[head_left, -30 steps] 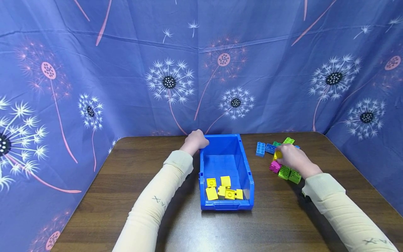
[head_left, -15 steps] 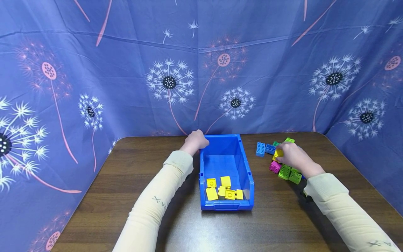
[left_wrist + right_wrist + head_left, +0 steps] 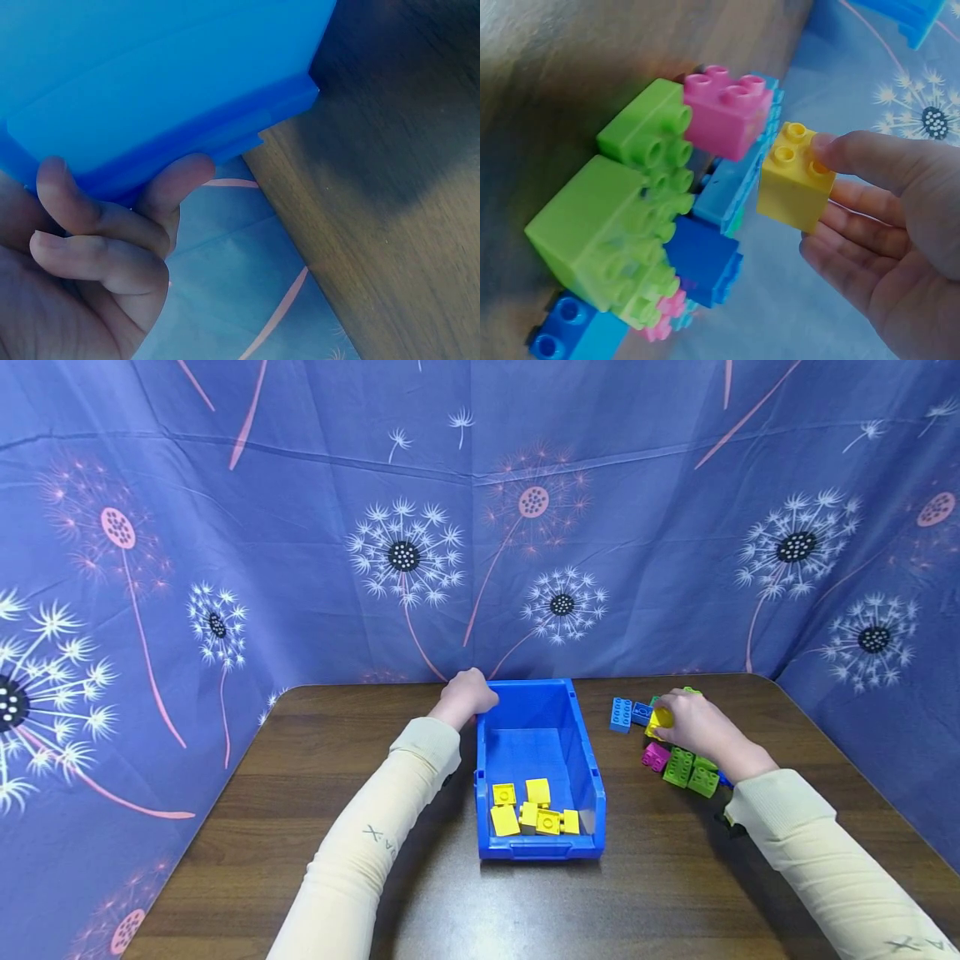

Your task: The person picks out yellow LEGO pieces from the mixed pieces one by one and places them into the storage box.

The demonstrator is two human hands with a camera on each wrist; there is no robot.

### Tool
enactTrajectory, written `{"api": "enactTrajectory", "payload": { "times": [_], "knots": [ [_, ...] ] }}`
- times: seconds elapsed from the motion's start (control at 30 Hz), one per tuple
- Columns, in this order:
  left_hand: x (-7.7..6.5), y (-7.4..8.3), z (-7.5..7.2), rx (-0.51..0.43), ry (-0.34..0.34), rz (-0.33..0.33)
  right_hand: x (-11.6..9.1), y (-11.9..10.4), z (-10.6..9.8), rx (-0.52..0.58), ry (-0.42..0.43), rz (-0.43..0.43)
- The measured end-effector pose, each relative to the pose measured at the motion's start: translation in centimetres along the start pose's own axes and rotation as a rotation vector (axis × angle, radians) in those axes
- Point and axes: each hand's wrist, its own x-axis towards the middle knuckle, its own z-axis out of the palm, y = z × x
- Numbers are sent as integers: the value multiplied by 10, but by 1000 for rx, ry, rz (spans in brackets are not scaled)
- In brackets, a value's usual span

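Observation:
My left hand holds the back left corner of a blue plastic bin. In the left wrist view its fingers curl over the bin's rim. Several yellow toy bricks lie in the front part of the bin. To the bin's right, my right hand pinches a yellow toy brick between thumb and fingers. That brick has round studs and is held off the table, just beside the pile of loose bricks. The hand covers part of the pile in the head view.
The pile on the wooden table has green bricks, a magenta brick and blue bricks. A blue cloth with dandelion prints hangs behind the table's back edge.
My right hand has lifted the yellow brick slightly up from among the other bricks, uncovering more of the green ones. My left hand and the bin have stayed in place.

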Motion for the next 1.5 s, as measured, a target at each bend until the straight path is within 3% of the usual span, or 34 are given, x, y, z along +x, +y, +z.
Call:
{"api": "enactTrajectory", "payload": {
  "times": [0.53,1.07,1.5],
  "knots": [
    [1,1,0,9,6,4,1,-27,-20,2,115,-95],
    [-2,0,0,14,17,10,-2,-66,-45,19,114,-105],
    [-4,1,-1,21,24,4,-7,-98,-56,32,222,-218]
  ]
}}
